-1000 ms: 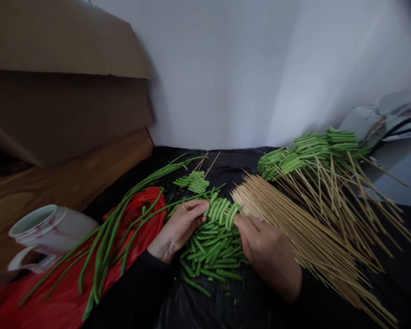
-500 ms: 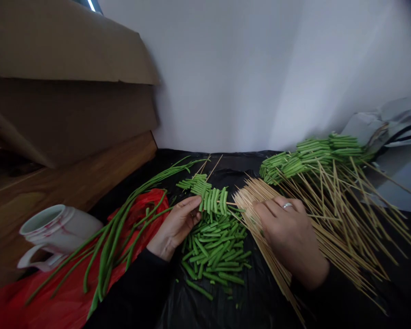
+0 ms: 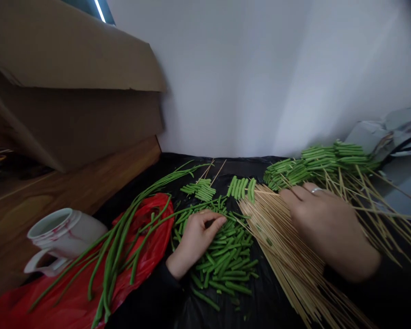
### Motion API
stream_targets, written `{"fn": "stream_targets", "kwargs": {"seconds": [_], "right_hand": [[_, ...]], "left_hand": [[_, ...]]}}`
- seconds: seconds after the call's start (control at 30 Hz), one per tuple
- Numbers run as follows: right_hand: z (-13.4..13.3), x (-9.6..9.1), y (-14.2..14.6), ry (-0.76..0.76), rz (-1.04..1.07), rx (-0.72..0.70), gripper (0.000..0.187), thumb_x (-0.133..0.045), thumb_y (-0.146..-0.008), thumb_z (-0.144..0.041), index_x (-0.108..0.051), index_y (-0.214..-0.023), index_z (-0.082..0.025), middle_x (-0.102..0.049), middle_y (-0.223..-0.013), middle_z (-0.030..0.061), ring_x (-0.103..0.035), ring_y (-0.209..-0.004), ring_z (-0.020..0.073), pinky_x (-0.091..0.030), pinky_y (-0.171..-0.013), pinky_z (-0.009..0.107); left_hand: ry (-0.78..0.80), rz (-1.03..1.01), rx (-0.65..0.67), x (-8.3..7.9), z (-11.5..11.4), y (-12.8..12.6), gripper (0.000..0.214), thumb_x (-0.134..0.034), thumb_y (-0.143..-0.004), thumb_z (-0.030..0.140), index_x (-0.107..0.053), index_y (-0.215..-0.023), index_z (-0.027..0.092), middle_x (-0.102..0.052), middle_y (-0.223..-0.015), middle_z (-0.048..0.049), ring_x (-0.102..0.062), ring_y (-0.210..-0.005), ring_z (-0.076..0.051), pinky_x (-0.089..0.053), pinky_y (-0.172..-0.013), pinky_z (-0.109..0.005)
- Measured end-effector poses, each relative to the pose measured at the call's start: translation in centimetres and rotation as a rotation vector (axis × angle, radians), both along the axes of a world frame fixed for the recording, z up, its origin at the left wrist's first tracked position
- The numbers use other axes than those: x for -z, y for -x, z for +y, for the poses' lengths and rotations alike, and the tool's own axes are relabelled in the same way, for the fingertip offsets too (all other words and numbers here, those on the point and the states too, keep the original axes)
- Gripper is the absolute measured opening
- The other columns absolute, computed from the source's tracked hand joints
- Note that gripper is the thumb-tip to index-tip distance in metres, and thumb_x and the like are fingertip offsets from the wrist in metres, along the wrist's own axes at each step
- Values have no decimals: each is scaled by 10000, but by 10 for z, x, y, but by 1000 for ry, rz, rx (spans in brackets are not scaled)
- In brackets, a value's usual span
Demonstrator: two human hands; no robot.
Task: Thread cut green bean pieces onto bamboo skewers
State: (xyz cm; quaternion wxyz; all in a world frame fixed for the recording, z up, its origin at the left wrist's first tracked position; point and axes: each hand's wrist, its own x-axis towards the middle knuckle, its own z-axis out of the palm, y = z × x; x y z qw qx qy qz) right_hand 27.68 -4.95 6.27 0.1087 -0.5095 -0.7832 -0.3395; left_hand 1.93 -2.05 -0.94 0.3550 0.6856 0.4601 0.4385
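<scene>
My left hand (image 3: pixel 197 235) rests on a pile of cut green bean pieces (image 3: pixel 222 256) on black plastic sheeting, with thumb and fingers curled together on a piece at the top of the pile. My right hand (image 3: pixel 325 219), slightly blurred and wearing a ring, reaches over a bundle of bare bamboo skewers (image 3: pixel 287 260). Its fingertips pinch the end of a skewer threaded with a row of bean pieces (image 3: pixel 241 187), held out toward the far middle. Another filled skewer (image 3: pixel 199 188) lies just left of it.
Long uncut beans (image 3: pixel 123 237) lie across a red plastic bag (image 3: pixel 71 297) at the left. A white mug (image 3: pixel 60 233) stands beside a wooden ledge and a cardboard box (image 3: pixel 75 91). Stacked filled skewers (image 3: pixel 315 162) sit at the far right, near a white wall.
The threaded skewer left my left hand and travelled up and right in my right hand. My left hand dropped onto the cut bean pile. The view shifted slightly.
</scene>
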Motion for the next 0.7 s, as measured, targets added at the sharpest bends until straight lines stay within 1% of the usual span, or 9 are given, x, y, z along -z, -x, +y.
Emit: {"fn": "stream_targets", "kwargs": {"seconds": [0.07, 0.13, 0.3, 0.43, 0.53, 0.63, 0.7], "right_hand": [[12, -7, 10, 7, -33, 10, 133, -493, -816, -87, -545, -777, -204, -572, -719, 63, -513, -756, 254, -320, -647, 352], [28, -11, 23, 30, -60, -14, 121, -501, -822, -82, -546, -802, -193, -579, -742, 70, -522, -787, 252, -319, -653, 342], [74, -10, 56, 85, -72, -76, 125, -495, -830, -56, -548, -873, -161, -604, -817, 97, -532, -828, 250, -325, -665, 334], [110, 0, 79, 133, -84, -144, 167, -422, -888, -76, -567, -952, -127, -633, -889, 126, -556, -863, 243, -355, -692, 340], [132, 10, 96, 182, -101, -190, 202, -385, -926, -117, -572, -1002, -117, -648, -916, 138, -578, -860, 228, -395, -721, 346], [149, 24, 113, 239, -121, -221, 218, -396, -939, -143, -572, -1058, -97, -651, -963, 156, -596, -894, 211, -437, -773, 351], [159, 33, 122, 278, -132, -232, 223, -449, -941, -192, -572, -1096, -90, -644, -1009, 149, -604, -919, 201, -466, -804, 359]], "left_hand": [[-68, 76, 34, 0, -2, 1, 151, -660, -807, 325, -780, -829, 237, -704, -781, -70, -577, -750, -210, -381, -742, -276], [-100, 120, 57, 0, -2, 2, 158, -636, -827, 318, -776, -852, 251, -697, -787, -73, -570, -766, -216, -372, -756, -280], [-151, 168, 58, -1, -1, 4, 174, -604, -851, 318, -762, -820, 254, -678, -769, -76, -552, -765, -220, -364, -760, -291], [-215, 317, 46, -1, -1, 4, 247, -532, -898, 332, -741, -817, 228, -675, -768, -77, -559, -764, -208, -378, -744, -297], [-246, 402, 40, 0, -1, 4, 287, -489, -923, 340, -725, -826, 209, -673, -774, -65, -570, -772, -197, -398, -747, -298], [-264, 456, 38, 1, -2, 4, 299, -483, -928, 360, -719, -839, 200, -675, -776, -53, -583, -786, -188, -416, -764, -295], [-275, 468, 34, 0, -2, 4, 299, -485, -927, 369, -719, -849, 200, -678, -780, -49, -589, -796, -184, -423, -769, -291]]}}
